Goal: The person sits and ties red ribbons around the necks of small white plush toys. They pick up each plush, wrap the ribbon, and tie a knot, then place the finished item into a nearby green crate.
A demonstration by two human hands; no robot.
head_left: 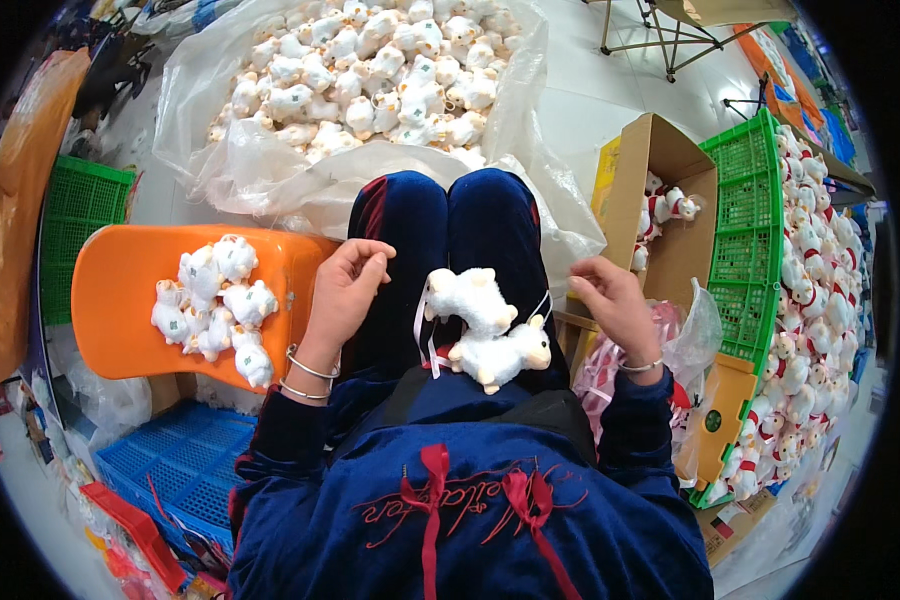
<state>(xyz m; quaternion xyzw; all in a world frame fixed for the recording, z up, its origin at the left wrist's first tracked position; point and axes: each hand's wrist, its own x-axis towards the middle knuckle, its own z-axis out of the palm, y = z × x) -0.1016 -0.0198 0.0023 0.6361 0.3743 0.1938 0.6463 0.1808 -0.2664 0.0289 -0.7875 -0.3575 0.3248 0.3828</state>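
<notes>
Two white plush sheep lie across my lap, an upper one and a lower one whose head points right. A pale ribbon hangs at the upper sheep's left side, and a thin hanging loop rises from the lower sheep's head toward my right hand. My left hand hovers left of the sheep, fingers curled and thumb near the forefinger. Across from it, my right hand is held with thumb and forefinger close together. Anything pinched in either hand is too small to make out. Neither hand touches the sheep bodies.
An orange stool at my left bears several white plush toys. Ahead lies a clear plastic sheet heaped with plush toys. To the right stand a cardboard box and a green crate; a blue crate sits lower left.
</notes>
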